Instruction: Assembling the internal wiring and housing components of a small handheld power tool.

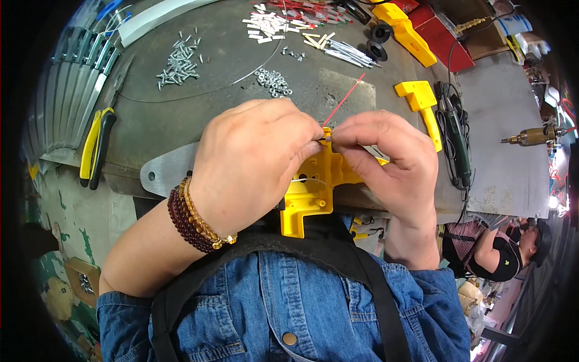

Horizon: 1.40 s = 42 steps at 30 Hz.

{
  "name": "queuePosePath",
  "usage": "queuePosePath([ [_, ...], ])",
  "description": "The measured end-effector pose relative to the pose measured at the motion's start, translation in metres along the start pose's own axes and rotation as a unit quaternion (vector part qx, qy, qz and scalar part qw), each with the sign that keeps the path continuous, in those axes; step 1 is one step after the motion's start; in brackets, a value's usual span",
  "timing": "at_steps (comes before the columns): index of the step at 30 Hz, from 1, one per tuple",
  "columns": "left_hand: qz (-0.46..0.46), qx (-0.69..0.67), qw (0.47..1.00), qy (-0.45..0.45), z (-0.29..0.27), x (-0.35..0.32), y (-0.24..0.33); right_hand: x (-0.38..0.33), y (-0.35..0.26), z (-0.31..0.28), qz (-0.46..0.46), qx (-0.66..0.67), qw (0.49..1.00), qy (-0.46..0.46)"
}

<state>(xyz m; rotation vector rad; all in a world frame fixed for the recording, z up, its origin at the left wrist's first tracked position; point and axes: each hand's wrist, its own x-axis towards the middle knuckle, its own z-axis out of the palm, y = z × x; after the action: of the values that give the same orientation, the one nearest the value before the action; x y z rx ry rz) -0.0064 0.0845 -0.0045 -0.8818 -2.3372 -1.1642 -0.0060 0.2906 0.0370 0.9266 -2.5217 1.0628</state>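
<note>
Both of my hands meet over a yellow plastic housing [307, 205] at the table's near edge. Thumb and fingers of my left hand [247, 157], with bead bracelets at its wrist, are pinched together by the housing's upper end. Opposite it, my right hand [392, 154] pinches too, its fingertips nearly touching the left ones. Between them shows a small dark and silvery piece [326, 139], too small to name. A thin red wire [345, 98] sticks up beyond the fingertips. A pale wire [310, 180] crosses the housing. The left hand partly covers a flat metal blade [158, 174].
Screws [179, 62], nuts [273, 82] and white sleeves [265, 24] lie in piles farther back. Yellow-handled pliers [96, 145] lie left, near a fan of long blades [69, 90]. Rightward are another yellow housing [421, 108] and a dark corded tool [455, 136]. Another person [497, 250] is at far right.
</note>
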Motion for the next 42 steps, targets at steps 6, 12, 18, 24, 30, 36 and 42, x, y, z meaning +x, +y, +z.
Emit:
queuePosePath([
  [6, -0.012, -0.027, 0.999, 0.01, -0.001, 0.004, 0.006, 0.001, 0.008, 0.001, -0.016, -0.013, 0.999, -0.039],
  [12, -0.058, -0.066, 0.996, 0.005, -0.001, 0.003, 0.006, 0.008, 0.006, 0.002, 0.01, 0.023, 0.998, -0.057],
  [18, 0.007, -0.031, 0.999, -0.021, 0.0, 0.007, 0.006, -0.003, 0.007, -0.004, -0.017, -0.031, 0.999, -0.016],
  [24, 0.031, 0.002, 0.999, -0.027, 0.004, 0.006, 0.0, -0.004, 0.01, 0.002, -0.007, 0.009, 1.0, -0.018],
  [30, -0.005, -0.033, 0.999, -0.018, 0.002, 0.008, 0.005, -0.005, 0.008, 0.002, 0.06, 0.074, 0.994, -0.05],
  [36, -0.003, -0.035, 0.999, -0.016, 0.001, 0.009, 0.006, -0.006, 0.005, -0.012, 0.103, 0.107, 0.989, 0.027],
  [42, 0.019, -0.005, 1.0, -0.009, 0.003, 0.007, 0.001, -0.002, 0.01, 0.011, 0.015, -0.008, 1.0, -0.005],
])
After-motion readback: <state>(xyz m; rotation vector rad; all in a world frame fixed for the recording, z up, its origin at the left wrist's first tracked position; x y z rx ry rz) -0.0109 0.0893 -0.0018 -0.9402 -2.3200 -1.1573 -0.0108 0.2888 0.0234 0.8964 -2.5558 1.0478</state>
